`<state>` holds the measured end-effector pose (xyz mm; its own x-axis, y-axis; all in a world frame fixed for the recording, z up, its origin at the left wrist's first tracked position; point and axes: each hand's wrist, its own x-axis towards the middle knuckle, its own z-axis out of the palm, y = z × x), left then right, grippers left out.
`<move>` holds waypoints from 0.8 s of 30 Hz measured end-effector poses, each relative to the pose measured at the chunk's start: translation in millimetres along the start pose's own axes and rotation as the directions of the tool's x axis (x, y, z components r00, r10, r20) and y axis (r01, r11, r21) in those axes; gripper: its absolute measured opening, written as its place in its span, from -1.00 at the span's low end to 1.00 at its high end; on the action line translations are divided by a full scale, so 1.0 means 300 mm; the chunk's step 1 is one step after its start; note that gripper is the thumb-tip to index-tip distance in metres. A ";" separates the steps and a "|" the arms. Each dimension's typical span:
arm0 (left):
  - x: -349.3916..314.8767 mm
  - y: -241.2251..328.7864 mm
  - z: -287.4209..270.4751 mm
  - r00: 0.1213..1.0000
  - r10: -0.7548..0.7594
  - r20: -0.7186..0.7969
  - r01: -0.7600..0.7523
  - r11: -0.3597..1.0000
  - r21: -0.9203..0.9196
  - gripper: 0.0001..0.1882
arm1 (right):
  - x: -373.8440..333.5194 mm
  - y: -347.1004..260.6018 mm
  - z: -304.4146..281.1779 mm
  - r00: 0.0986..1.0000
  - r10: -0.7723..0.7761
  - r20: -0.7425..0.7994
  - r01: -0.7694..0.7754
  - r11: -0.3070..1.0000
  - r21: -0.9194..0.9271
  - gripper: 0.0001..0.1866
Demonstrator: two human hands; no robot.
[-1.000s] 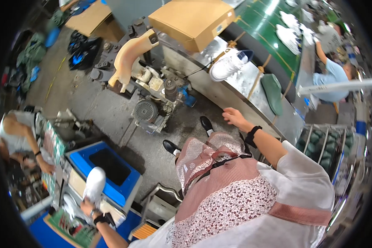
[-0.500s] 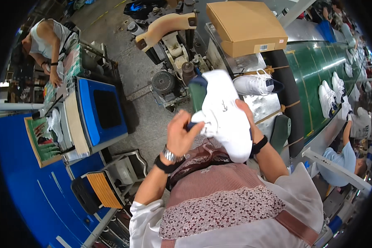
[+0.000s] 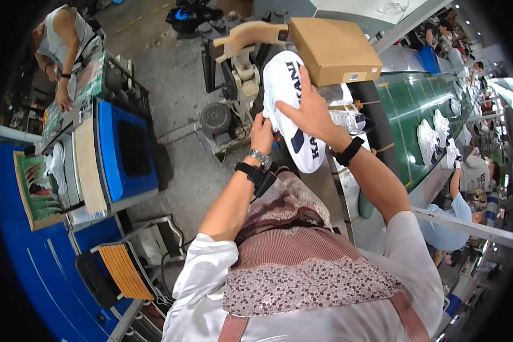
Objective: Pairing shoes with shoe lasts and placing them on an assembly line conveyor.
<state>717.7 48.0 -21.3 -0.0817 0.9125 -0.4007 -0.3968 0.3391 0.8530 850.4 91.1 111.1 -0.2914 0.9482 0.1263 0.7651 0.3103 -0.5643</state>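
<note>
1. Toward one o'clock, a white shoe (image 3: 285, 85) slanted eleven-to-five lengthwise, sole (image 3: 306, 155) showing, toe end unclear.
2. Right hand (image 3: 310, 111) lay wide across it, forefinger toward eleven.
3. Left hand (image 3: 261, 135) gripped its nine-o'clock edge.

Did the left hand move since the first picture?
Yes. The left hand was close beside the blue machine; now it is well to the right of it, at the white shoe.

Right fingers (image 3: 305, 85) partly hide the white sole (image 3: 296, 137)
</note>
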 end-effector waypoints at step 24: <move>-0.139 0.040 0.141 0.960 -0.023 0.279 0.230 0.636 -0.737 -0.15 | -0.062 -0.113 0.044 0.998 0.054 -0.009 -0.055 0.979 -0.195 0.18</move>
<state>755.0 23.6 19.8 0.1862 0.9321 -0.3107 -0.9447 0.2568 0.2042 822.3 62.1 117.0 -0.2446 0.9642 0.1025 0.8771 0.2651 -0.4006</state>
